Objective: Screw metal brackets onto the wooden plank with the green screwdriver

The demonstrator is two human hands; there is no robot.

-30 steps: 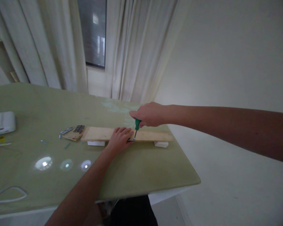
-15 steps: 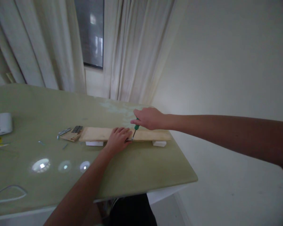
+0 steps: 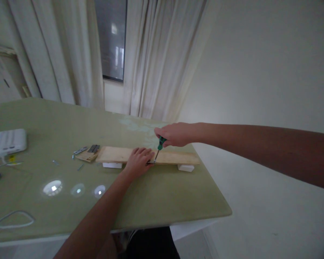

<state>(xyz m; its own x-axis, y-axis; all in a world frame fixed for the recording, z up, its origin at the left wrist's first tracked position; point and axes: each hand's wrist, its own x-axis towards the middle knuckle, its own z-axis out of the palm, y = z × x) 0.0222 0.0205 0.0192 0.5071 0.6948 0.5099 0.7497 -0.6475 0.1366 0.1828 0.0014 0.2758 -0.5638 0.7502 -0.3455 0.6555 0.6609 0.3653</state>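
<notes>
A long, pale wooden board point(image 3: 175, 157) lies across white blocks on the table. My left hand point(image 3: 139, 160) is laid over its middle, fingers on top and thumb by the front edge, holding it. Beside the thumb, a small metal plate point(image 3: 151, 162), which looks like a hinge, sits at the board's front edge, partly hidden by the hand. My right hand point(image 3: 174, 134) is wrapped round the green handle of a screwdriver point(image 3: 161, 143). The screwdriver leans, its tip down at the metal plate. Whether a screw is under the tip is too small to tell.
White blocks point(image 3: 112, 165) point(image 3: 185, 168) support the board. Left of it, metal hinges point(image 3: 93, 148) rest on a small wooden piece point(image 3: 83, 156). Loose screws point(image 3: 80, 167), a white device point(image 3: 10, 141) and a cable point(image 3: 14, 226) lie on the green table point(image 3: 178, 198). A wall stands right.
The view has shifted slightly left, so things sit further right. My right hand has turned on the screwdriver, showing more of the green handle. My left hand stays on the board.
</notes>
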